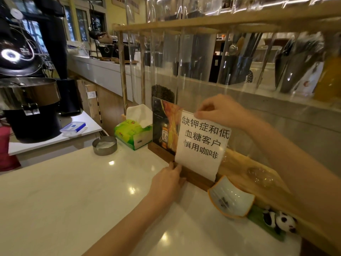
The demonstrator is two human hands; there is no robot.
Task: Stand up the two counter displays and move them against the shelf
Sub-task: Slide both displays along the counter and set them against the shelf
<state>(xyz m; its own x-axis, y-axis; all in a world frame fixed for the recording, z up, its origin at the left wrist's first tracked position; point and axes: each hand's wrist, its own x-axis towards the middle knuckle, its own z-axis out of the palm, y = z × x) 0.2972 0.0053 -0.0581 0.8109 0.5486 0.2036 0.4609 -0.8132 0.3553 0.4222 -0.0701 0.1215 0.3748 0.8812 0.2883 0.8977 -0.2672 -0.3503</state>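
Two counter displays stand upright on wooden bases at the back of the white counter (83, 191), close to the wooden shelf (258, 174) with clear tubes. The nearer one is a white sign (201, 145) with black Chinese text. Behind it to the left stands a dark display (164, 126) picturing a bottle. My right hand (219, 111) pinches the white sign's top edge. My left hand (168, 180) rests against the sign's wooden base (197, 177), fingers on its front left end.
A green tissue box (132, 133) and a round metal dish (104, 145) sit left of the displays. A white and orange dish (230, 198) and a panda toy (278, 221) lie to the right. A coffee roaster (27, 100) stands at far left.
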